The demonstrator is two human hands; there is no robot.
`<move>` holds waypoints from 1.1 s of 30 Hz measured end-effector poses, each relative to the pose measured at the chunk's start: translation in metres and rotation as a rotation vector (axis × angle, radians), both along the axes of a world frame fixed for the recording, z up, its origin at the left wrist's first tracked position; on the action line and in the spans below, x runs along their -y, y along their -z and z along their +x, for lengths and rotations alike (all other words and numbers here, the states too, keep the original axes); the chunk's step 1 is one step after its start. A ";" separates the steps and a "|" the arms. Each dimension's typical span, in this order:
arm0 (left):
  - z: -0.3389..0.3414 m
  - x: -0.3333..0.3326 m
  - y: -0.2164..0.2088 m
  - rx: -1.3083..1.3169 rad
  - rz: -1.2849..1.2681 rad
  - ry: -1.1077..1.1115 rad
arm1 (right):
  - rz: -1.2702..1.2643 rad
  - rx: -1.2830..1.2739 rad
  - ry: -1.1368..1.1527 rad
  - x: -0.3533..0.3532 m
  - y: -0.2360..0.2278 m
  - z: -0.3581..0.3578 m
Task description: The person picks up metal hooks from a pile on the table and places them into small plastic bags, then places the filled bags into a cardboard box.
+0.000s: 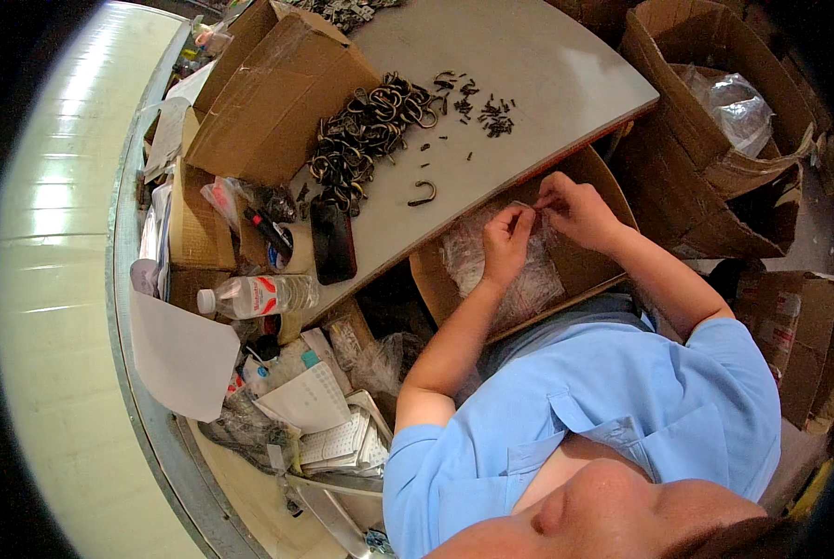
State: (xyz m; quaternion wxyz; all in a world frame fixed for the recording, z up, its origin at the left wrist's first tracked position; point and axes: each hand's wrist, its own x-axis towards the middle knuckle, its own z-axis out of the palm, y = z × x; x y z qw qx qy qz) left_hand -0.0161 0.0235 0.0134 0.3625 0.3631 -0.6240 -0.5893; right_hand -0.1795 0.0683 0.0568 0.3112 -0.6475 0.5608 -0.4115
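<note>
My left hand (508, 244) and my right hand (577, 211) meet fingertip to fingertip above an open cardboard box (592, 272) at my lap. Both are closed in a pinch; whatever sits between the fingers is too small to make out. Under them, a pile of clear plastic bags (531, 287) lies in the box. Beyond the table's edge, a single bronze-coloured metal hook (423, 194) rests on the grey tabletop (492, 172). Farther back is a heap of dark bronze metal clasps (356, 149), with small dark pins (496, 119) scattered to its right.
A black phone (332, 240) and a clear water bottle (260, 296) lie at the table's left side. Behind them stands a tall cardboard box (268, 102). Papers (310, 401) are piled at lower left. Big cardboard boxes (715, 200) flank my right, one holding clear plastic (736, 110).
</note>
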 end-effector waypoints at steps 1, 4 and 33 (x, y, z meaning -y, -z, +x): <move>-0.002 -0.001 -0.002 -0.023 -0.036 -0.032 | 0.029 0.002 0.033 0.000 -0.001 -0.003; -0.002 -0.002 -0.002 0.054 -0.012 -0.006 | 0.085 0.030 0.080 0.000 -0.003 -0.005; -0.001 -0.006 0.005 -0.484 0.553 0.155 | 0.320 0.364 -0.036 0.008 0.006 -0.008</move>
